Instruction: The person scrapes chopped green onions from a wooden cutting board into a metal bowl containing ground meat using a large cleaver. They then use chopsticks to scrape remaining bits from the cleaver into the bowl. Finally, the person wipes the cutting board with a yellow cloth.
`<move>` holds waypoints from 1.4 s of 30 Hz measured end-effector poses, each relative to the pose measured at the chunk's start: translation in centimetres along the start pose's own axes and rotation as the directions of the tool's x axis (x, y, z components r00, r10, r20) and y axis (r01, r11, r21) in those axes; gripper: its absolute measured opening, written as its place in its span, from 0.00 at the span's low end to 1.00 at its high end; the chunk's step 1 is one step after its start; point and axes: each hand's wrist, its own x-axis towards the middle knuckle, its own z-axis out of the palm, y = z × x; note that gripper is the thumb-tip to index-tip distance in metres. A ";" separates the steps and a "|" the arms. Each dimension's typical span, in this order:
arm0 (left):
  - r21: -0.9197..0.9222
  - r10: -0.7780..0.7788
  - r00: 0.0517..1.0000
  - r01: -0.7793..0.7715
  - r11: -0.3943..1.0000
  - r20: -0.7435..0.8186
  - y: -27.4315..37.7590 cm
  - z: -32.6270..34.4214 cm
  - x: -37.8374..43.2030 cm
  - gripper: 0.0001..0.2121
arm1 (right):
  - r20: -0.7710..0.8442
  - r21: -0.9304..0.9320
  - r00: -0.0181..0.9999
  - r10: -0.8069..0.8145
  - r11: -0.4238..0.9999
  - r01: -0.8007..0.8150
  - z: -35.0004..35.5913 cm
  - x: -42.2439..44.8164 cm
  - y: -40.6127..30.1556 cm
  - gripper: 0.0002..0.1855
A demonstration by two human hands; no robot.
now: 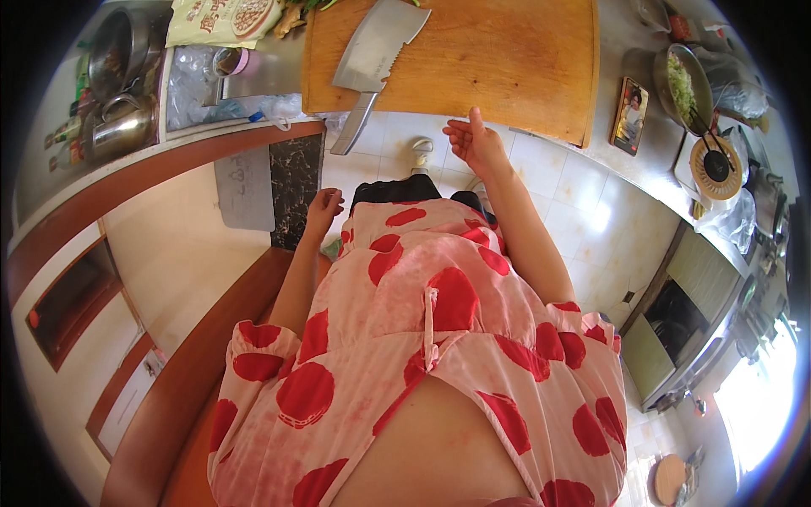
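My right hand [476, 144] is held in the air just short of the near edge of a wooden cutting board [500, 57], thumb raised and fingers apart, with nothing in it. Lower and to the left, my left hand [325, 209] hangs beside my body with loosely curled fingers and no object visible in it. A metal cleaver [383, 51] with a notched edge lies on the board's left part. Its handle [355, 123] juts out past the near edge of the board.
Left of the board are a printed food bag [225, 22], a jar [229, 61], plastic bags [190, 82] and a metal pot [123, 127]. On the right counter are a phone [630, 116], a bowl of chopped greens [681, 89] and a plate [704, 165] bearing a dark utensil.
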 end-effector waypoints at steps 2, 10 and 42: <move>0.009 -0.005 1.000 0.005 1.000 -0.005 -0.1 -0.9 0.3 0.18 | -0.047 0.012 0.999 -0.017 1.000 0.017 0.6 0.7 0.4 0.28; -0.043 -0.044 0.999 0.045 0.998 0.015 -1.8 -3.3 1.1 0.18 | -0.085 -0.180 0.990 -0.115 0.979 0.098 2.0 0.4 1.0 0.15; -0.032 -0.031 0.999 0.032 0.999 0.033 -0.4 1.9 0.2 0.17 | -0.211 -0.516 0.769 -0.603 0.737 0.436 -13.8 -13.3 -15.3 0.10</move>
